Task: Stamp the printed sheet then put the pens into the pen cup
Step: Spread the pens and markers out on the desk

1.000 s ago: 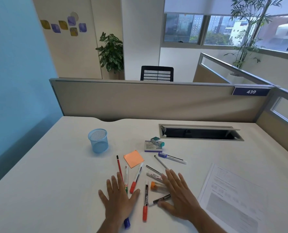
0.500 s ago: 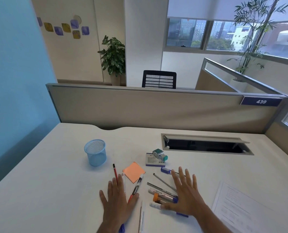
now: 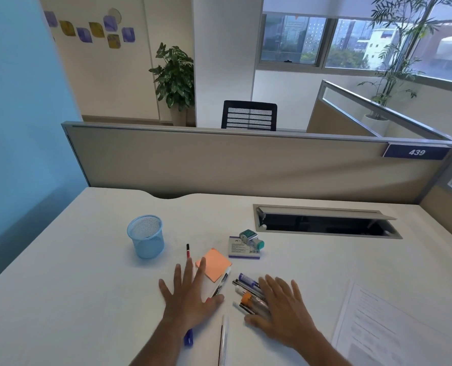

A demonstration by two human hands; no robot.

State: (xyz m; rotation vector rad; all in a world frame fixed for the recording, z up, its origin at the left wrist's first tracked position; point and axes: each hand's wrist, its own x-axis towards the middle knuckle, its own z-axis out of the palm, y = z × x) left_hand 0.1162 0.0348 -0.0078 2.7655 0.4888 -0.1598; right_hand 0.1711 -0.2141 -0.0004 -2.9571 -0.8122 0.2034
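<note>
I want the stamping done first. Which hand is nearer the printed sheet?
Right. The right hand lies flat on pens just left of the sheet; the left hand is farther left, beyond those pens.

- An orange sticky-note pad lies mid-desk.
- A hatch in the white desk stands open, far right.
- A black chair and a potted plant stand beyond the beige partition.
</note>
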